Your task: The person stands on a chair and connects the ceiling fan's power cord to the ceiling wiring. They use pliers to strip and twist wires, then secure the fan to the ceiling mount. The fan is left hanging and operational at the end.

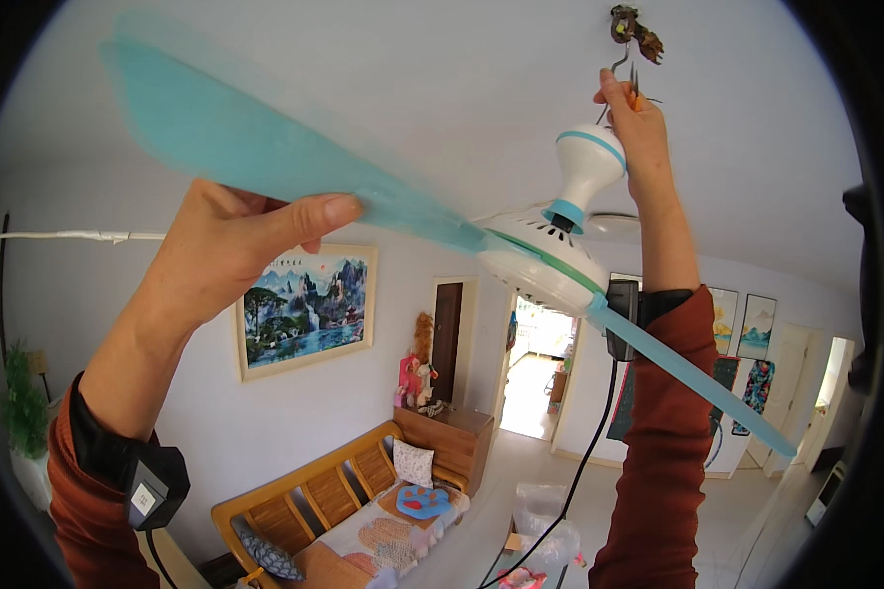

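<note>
A small white and teal ceiling fan (545, 257) hangs tilted under the ceiling at upper right, its teal blades reaching out to both sides. My left hand (231, 245) is closed on the left blade (255, 133), thumb on the near face and fingers behind it. My right hand (640, 133) is raised above the fan's white top cup (591, 160), its fingers pinched around the thin metal hook (620, 65). A pointed metal tip and a bit of orange show at those fingers, too small to name. Above them a rusty, flaking fixture (623, 24) sits on the ceiling.
Below stands a wooden sofa (295, 506) with cushions, beside a brown cabinet (452, 442). A framed landscape picture (309, 309) hangs on the wall. A white wrapped cable (79, 236) runs across at left. Black cords hang from devices strapped to both wrists.
</note>
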Motion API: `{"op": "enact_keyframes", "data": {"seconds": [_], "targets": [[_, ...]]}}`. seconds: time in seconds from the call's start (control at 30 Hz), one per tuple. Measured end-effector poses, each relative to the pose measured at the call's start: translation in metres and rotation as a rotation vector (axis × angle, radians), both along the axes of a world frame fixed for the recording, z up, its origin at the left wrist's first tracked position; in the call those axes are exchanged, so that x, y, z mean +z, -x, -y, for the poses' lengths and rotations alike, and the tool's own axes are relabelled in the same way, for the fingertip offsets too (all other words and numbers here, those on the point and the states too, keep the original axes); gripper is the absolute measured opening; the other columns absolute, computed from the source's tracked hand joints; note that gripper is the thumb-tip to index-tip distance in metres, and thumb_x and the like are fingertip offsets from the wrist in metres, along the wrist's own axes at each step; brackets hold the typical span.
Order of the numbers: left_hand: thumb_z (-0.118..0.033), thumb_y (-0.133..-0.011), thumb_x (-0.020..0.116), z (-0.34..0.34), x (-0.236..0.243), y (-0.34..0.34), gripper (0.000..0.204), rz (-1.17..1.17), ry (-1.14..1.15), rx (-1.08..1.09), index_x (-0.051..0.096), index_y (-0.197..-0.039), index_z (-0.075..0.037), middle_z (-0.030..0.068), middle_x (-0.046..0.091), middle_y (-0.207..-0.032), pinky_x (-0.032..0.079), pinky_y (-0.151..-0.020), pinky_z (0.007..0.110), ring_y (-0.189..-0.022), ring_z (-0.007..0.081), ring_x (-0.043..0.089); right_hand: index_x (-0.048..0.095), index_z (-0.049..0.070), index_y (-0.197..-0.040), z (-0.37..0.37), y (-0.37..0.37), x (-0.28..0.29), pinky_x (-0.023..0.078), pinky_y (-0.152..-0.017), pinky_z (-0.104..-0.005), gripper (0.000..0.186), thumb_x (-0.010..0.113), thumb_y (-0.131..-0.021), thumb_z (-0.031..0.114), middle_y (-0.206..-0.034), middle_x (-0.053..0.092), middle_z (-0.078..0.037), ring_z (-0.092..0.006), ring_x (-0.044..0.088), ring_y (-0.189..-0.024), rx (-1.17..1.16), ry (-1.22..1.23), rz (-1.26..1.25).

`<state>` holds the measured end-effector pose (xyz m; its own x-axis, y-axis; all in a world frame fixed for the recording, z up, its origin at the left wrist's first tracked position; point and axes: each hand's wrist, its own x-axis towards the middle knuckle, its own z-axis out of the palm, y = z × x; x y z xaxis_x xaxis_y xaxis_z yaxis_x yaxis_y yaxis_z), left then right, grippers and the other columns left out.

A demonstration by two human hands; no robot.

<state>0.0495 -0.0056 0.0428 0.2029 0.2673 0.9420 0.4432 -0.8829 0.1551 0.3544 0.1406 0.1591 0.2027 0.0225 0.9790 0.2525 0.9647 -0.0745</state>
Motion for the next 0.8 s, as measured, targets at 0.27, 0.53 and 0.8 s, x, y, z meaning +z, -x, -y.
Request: {"op": "enact_keyframes", "data": {"seconds": [0.27,0.53,0.8], "targets": [[-0.023,-0.078,0.072,0.0,-0.005,0.004,0.021,0.126,-0.025,-0.026,0.063,-0.077,-0.003,0.002,0.056,-0.07,0.041,-0.055,0.023,-0.059,0.0101,0.049,0.055,0.0,-0.102,0.023,-0.016,-0.007,0.016,-0.045,-0.0219,0.061,0.043,-0.088,0.058,-0.056,0.026,0.007,-0.0039,0.022,-0.047,0.254,0.138,-0.106],[-0.02,-0.079,0.071,-0.01,-0.002,0.011,0.017,0.119,-0.079,-0.012,0.061,-0.078,-0.007,-0.0014,0.055,-0.07,0.039,-0.055,0.023,-0.061,0.009,0.047,0.049,0.0,-0.097,0.015,-0.019,0.018,0.016,-0.042,-0.0224,0.066,0.038,-0.086,0.065,-0.055,0.03,0.005,-0.0055,0.022,-0.045,0.063,0.046,-0.248],[-0.015,-0.081,0.069,-0.011,0.004,0.017,0.012,0.171,-0.152,0.083,0.061,-0.078,-0.007,-0.0014,0.056,-0.07,0.041,-0.054,0.022,-0.06,0.0082,0.047,0.051,0.008,-0.082,0.014,-0.024,0.025,0.02,-0.042,-0.0212,0.05,0.039,-0.089,0.056,-0.058,0.04,0.005,-0.0052,0.027,-0.044,0.167,0.234,-0.232]]}}
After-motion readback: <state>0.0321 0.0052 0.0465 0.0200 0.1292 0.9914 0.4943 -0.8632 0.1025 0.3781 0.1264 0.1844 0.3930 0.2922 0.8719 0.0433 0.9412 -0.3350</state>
